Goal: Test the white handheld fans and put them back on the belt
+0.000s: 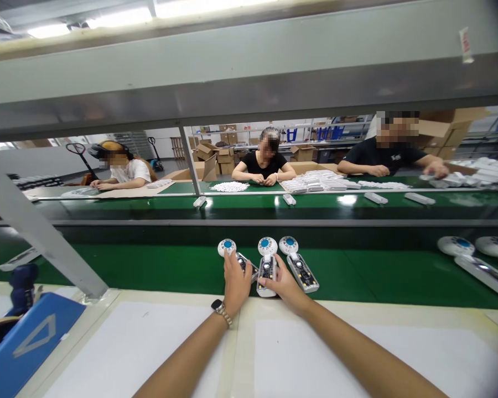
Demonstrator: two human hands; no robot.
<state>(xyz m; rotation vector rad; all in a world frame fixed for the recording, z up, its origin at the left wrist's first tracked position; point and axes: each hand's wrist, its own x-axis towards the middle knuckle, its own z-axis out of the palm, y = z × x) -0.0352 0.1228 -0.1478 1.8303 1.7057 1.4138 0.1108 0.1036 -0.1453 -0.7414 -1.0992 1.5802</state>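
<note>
Three white handheld devices lie close together on the green belt (149, 268). Each has a round head with a blue centre and a body showing an exposed circuit board. My left hand (237, 283), with a watch on its wrist, grips the left device (227, 247) from above and covers much of its body. My right hand (285, 284) is closed around the body of the middle device (267, 271), thumb across its front. Just right of that hand rests the right device (302, 272), untouched.
More white devices (487, 273) lie on the belt at right. Single white casings (375, 198) sit along the farther belt. Three co-workers sit opposite, beside piles of white parts (315, 181). A slanted metal post (45, 232) and a blue folder (37, 337) stand at left.
</note>
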